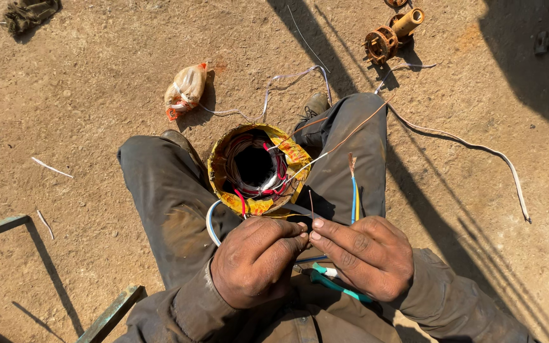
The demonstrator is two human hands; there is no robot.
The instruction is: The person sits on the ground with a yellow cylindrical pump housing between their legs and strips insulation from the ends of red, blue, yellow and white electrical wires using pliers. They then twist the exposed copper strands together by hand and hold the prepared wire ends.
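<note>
Both hands meet above the lap: left hand (pixel 255 260) and right hand (pixel 363 254) pinch a thin wire (pixel 311 204) between closed fingertips. Blue and yellow wires (pixel 354 197) rise beside the right hand. Beyond, a motor stator (pixel 258 168) sits between the knees; farther off, a rusty pump part (pixel 392 35) lies on dirt.

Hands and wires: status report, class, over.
Left hand and right hand: fingers pinch thin wire. Blue and yellow wires upright by right hand. Motor stator between knees.

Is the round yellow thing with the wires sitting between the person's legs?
Yes, the yellow wound core sits on the ground between the person's knees, just beyond both hands.
</note>
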